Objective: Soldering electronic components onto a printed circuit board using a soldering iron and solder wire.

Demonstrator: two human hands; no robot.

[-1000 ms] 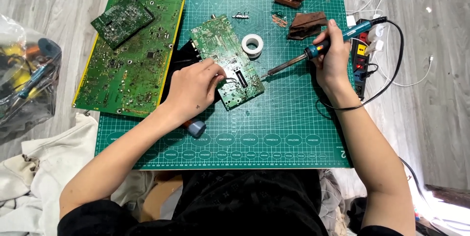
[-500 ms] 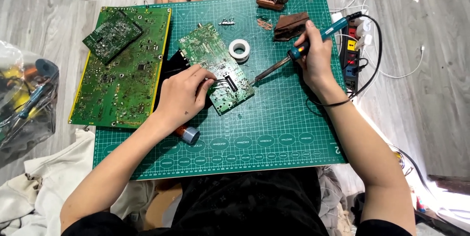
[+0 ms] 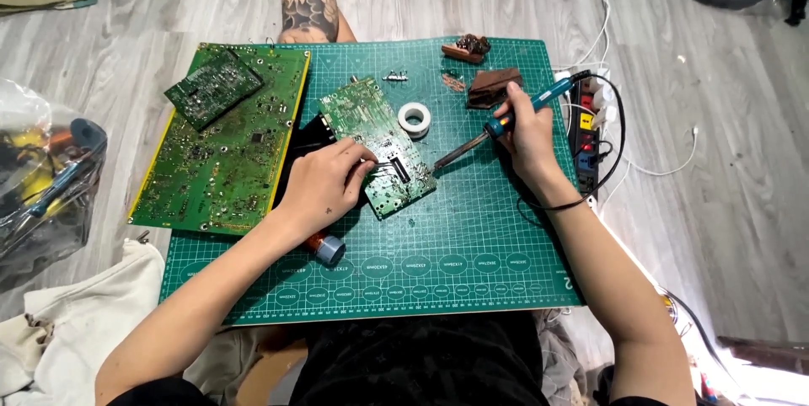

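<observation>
Green cutting mat (image 3: 472, 271) under circuit board (image 3: 379, 145), soldering iron (image 3: 497, 126).

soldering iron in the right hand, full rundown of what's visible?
The soldering iron has a blue handle with a dark grip section and a slim metal shaft. The right hand holds it like a pen, tilted, tip pointing down-left toward the edge of the small circuit board on the green cutting mat. Whether the tip touches is unclear. A black cord loops from its rear.
</observation>
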